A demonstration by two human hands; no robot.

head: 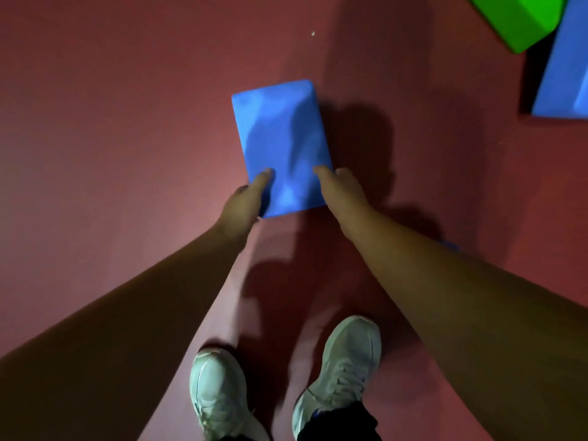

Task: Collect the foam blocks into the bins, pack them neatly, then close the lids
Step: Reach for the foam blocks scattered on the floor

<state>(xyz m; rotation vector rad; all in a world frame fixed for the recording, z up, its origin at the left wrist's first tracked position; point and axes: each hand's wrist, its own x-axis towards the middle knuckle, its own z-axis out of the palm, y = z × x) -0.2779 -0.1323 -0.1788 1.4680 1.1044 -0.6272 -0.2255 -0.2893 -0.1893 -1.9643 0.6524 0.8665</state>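
Both hands grip one blue foam block (pixel 281 138) by its near end: the left hand (pixel 246 198) clasps the left edge with its thumb lying on the top face, and the right hand (pixel 342 186) takes the right edge in the same way, the remaining fingers of each hidden round the sides or underneath. This block sits out in front of the person's pale shoes (pixel 343 361), above the red floor (pixel 111 122). Its shadow falls off to the right, which suggests it is raised a little, though whether it is fully clear of the floor cannot be told. At the top right corner a green block (pixel 521 17) and a second blue block (pixel 563 74) lie close together, cut off by the edge of the view; the dark gap between them may be shadow or the inside of something, and that cannot be settled. No bin or lid shows anywhere. Judging from this, the work is at the collecting stage: one block is in hand and has to be carried to a bin, at least two more wait to be gathered, and the neat packing and closing of lids all seem left to do.
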